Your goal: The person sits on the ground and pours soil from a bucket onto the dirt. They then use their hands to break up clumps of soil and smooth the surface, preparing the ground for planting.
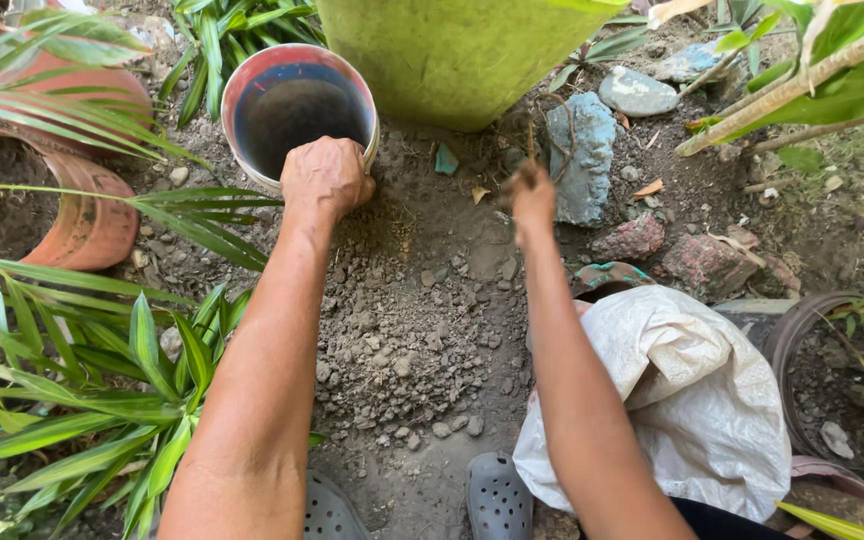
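Your left hand (326, 178) rests on the near rim of the round bucket (252, 85), its grip curled over the edge; dark soil fills the bucket. Your right hand (532, 195) has its grip pressed together around a thin root or twig (529, 140), just before the blue-grey rock (584, 160). Below both grips lies a heap of crumbly soil (397, 350). Beside your right forearm sits a white sack (692, 390).

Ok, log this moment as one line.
left hand: grips bucket rim | right hand: holds roots | soil pile: between arms
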